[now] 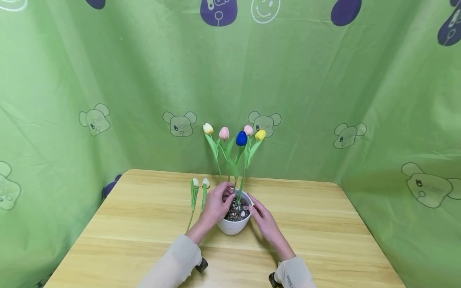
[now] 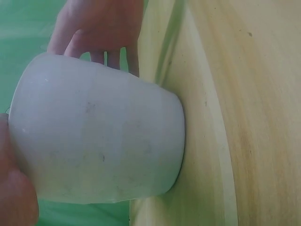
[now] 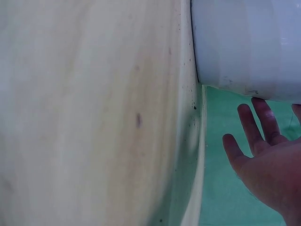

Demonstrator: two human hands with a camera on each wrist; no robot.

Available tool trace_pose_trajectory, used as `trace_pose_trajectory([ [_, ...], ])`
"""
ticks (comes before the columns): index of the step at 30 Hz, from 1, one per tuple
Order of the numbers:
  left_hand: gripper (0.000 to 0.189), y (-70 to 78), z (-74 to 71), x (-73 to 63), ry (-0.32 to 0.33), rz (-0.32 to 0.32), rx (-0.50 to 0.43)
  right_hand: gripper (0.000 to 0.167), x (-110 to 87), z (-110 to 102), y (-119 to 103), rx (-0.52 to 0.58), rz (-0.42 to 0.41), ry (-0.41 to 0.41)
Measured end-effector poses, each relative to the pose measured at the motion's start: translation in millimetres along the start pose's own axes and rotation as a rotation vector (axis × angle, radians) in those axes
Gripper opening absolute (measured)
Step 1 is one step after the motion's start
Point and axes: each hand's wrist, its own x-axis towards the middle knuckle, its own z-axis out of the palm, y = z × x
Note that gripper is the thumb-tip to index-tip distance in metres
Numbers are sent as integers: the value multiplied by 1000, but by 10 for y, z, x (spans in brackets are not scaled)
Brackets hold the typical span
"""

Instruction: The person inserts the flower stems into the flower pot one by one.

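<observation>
A white pot (image 1: 232, 228) of dark soil with pale pebbles stands upright on the table. Rising from it are artificial tulips: a blue tulip (image 1: 241, 139), a yellow tulip (image 1: 260, 135), a cream tulip (image 1: 207, 129) and two pink ones, one of them a pink tulip (image 1: 224, 133) left of the blue. Over the left rim, my left hand (image 1: 216, 203) pinches the blue tulip's stem low, near the soil. My right hand (image 1: 264, 219) rests against the pot's right side, thumb at the rim; its fingers (image 3: 251, 125) look loosely extended in the right wrist view.
Two white tulips (image 1: 195, 183) lie on the wooden table (image 1: 306, 224) left of the pot, partly behind my left forearm. A green curtain (image 1: 144, 80) with bear prints hangs behind the table and along both sides.
</observation>
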Motion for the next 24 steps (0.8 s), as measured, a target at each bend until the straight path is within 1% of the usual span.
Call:
trace_pose_trajectory([
  [6, 33, -4, 12, -4, 16, 3, 18, 51, 6, -6, 19, 19, -1, -8],
  [13, 35, 28, 14, -23, 64, 24, 61, 50, 5, -7, 16, 21, -2, -6],
  [18, 35, 42, 5, -27, 64, 15, 39, 50, 9, -5, 19, 13, -3, 0],
  [24, 36, 42, -9, -30, 55, -5, -8, 50, 7, 0, 17, 11, -5, 0],
])
